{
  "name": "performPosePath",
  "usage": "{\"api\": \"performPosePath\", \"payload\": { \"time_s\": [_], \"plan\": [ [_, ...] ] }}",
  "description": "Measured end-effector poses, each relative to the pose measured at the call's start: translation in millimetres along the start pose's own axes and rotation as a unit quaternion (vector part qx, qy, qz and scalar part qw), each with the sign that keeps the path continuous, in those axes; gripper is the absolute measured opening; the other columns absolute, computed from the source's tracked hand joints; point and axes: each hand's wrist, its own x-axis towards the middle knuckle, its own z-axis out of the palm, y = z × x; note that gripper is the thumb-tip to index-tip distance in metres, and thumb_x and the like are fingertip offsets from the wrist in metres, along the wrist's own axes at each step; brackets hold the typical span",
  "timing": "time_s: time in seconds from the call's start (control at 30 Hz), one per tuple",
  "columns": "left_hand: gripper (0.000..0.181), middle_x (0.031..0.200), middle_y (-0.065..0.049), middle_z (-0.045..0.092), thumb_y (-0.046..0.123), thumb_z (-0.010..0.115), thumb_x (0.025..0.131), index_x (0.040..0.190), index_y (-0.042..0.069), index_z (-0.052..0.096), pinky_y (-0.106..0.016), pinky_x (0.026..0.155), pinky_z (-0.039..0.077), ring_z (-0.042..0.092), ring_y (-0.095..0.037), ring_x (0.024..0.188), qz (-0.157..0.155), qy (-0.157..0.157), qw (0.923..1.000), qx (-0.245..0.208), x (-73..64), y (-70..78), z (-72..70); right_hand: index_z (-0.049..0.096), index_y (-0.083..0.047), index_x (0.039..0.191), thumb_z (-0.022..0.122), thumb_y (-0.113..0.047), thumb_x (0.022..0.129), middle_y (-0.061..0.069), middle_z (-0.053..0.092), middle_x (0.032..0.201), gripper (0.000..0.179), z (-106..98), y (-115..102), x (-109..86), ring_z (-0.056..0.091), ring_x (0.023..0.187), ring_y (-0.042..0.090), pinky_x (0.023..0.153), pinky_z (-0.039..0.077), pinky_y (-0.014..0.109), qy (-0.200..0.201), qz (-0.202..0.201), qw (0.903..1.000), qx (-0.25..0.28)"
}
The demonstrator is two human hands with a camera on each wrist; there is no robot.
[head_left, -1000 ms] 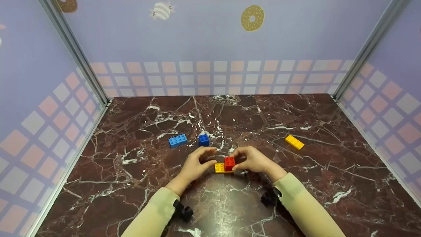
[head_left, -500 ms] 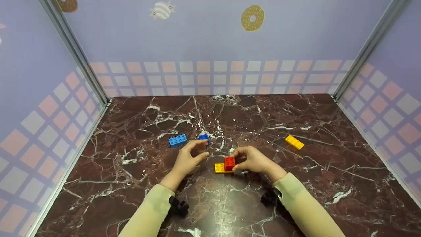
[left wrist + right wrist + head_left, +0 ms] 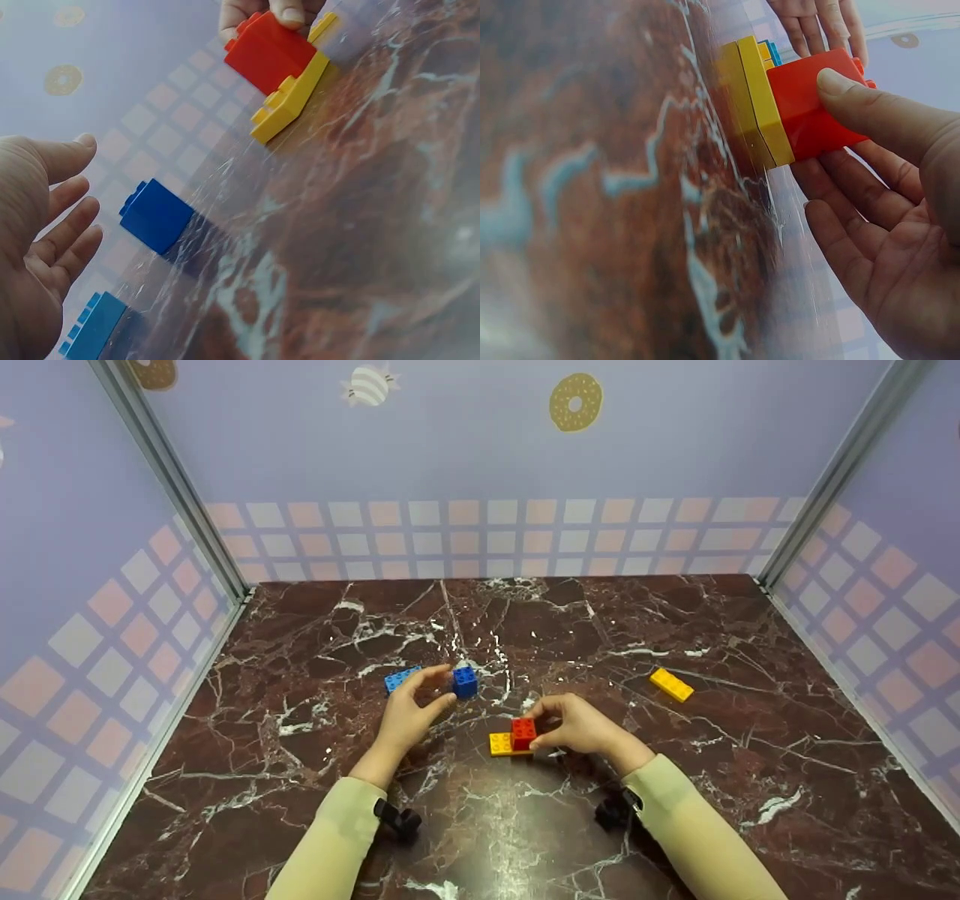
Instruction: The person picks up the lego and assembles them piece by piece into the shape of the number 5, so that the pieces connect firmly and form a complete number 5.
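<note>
My right hand (image 3: 583, 727) pinches a red toy brick (image 3: 523, 733) between thumb and fingers. That brick stands on the right half of a flat yellow brick (image 3: 500, 744), whose left studs show bare. In the right wrist view the thumb presses one side of the red brick (image 3: 810, 109). My left hand (image 3: 403, 715) holds nothing; thumb and fingers are spread just left of a dark blue brick (image 3: 465, 683). The left wrist view shows a gap between those fingers and the dark blue brick (image 3: 157, 217). Behind the left hand, a light blue brick (image 3: 397, 681) is partly hidden.
Another flat yellow brick (image 3: 671, 685) lies to the right on the dark marbled table (image 3: 570, 622). Patterned panels (image 3: 480, 450) enclose the table at the back and both sides. A black wrist device (image 3: 397, 819) hangs under each sleeve.
My left hand has moved from beside the yellow brick, left and away from me, to the left of the dark blue brick, now overlapping the light blue one. My right hand stays put.
</note>
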Motion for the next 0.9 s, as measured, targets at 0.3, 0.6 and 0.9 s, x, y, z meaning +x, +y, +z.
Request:
{"api": "performPosePath", "payload": {
  "time_s": [0.3, 0.6, 0.9],
  "plan": [
    [0.044, 0.124, -0.021, 0.070, 0.001, 0.076, 0.090, 0.133, 0.002, 0.065, -0.055, 0.096, 0.058, 0.066, -0.038, 0.116, -0.020, 0.021, 0.9996, -0.001, 2.6, -3.6, -10.0, 0.074, -0.001, 0.105, 0.088, -0.008, 0.077, 0.016, 0.077, 0.108, 0.031, 0.3, -0.2, -0.3, 0.072, 0.096, 0.022, 0.096, 0.059, 0.048, 0.001, 0.004, 1.0000, 0.004],
    [0.045, 0.124, -0.020, 0.070, 0.002, 0.079, 0.088, 0.131, 0.000, 0.066, -0.056, 0.105, 0.052, 0.065, -0.039, 0.116, -0.021, 0.072, 0.9966, 0.034, 5.4, -10.4, -19.6, 0.074, -0.002, 0.105, 0.088, -0.007, 0.078, 0.015, 0.077, 0.108, 0.031, 0.0, -0.2, -0.6, 0.071, 0.097, 0.021, 0.095, 0.059, 0.044, 0.003, 0.001, 1.0000, -0.008],
    [0.045, 0.122, -0.021, 0.070, -0.001, 0.080, 0.085, 0.128, -0.002, 0.067, -0.054, 0.108, 0.049, 0.062, -0.039, 0.120, -0.021, 0.120, 0.9909, 0.058, 6.5, -19.1, -27.3, 0.075, -0.003, 0.105, 0.088, -0.008, 0.078, 0.014, 0.077, 0.108, 0.031, 0.2, -1.3, -0.5, 0.071, 0.098, 0.022, 0.095, 0.058, 0.041, 0.005, 0.000, 0.9999, -0.016]
  ]
}}
